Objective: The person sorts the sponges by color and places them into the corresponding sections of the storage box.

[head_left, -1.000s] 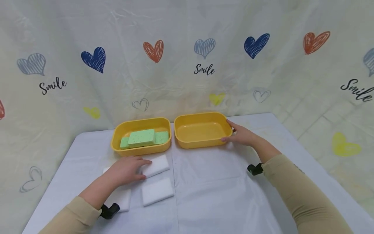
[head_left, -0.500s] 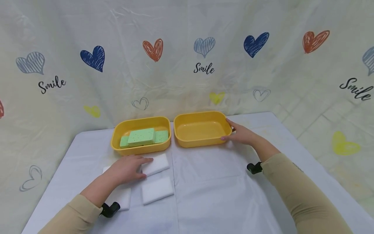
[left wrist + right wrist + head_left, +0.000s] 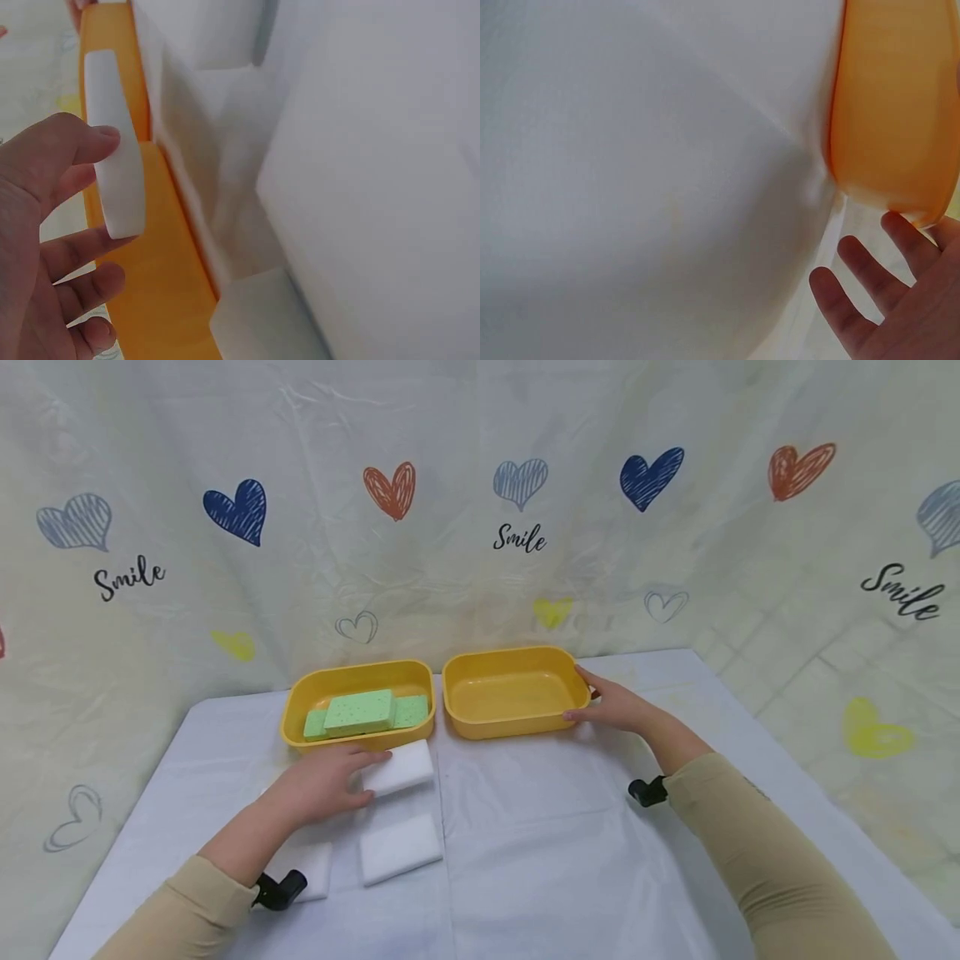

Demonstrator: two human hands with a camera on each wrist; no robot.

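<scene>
In the head view my left hand (image 3: 318,787) pinches a white sponge (image 3: 402,768) by its left end, in front of the left yellow tray. The left wrist view shows this sponge (image 3: 124,172) edge-on, raised off the cloth between thumb and fingers. Green speckled sponges (image 3: 360,712) lie in the left yellow tray (image 3: 360,746). My right hand (image 3: 618,706) holds the right end of the other yellow tray (image 3: 517,727), thumb at its front and a finger at its back corner. Nothing lies in that tray. Its outer wall (image 3: 896,105) fills the right wrist view's upper right.
More white sponges lie on the white cloth: one (image 3: 401,849) in front of the held one, another (image 3: 313,864) by my left wrist. The white tablecloth (image 3: 540,835) runs back to a curtain (image 3: 465,577) printed with hearts, close behind both trays.
My left hand has raised the white sponge off the cloth, tilting it up toward the left tray. The right hand stays at its tray. The head view has shifted slightly.
</scene>
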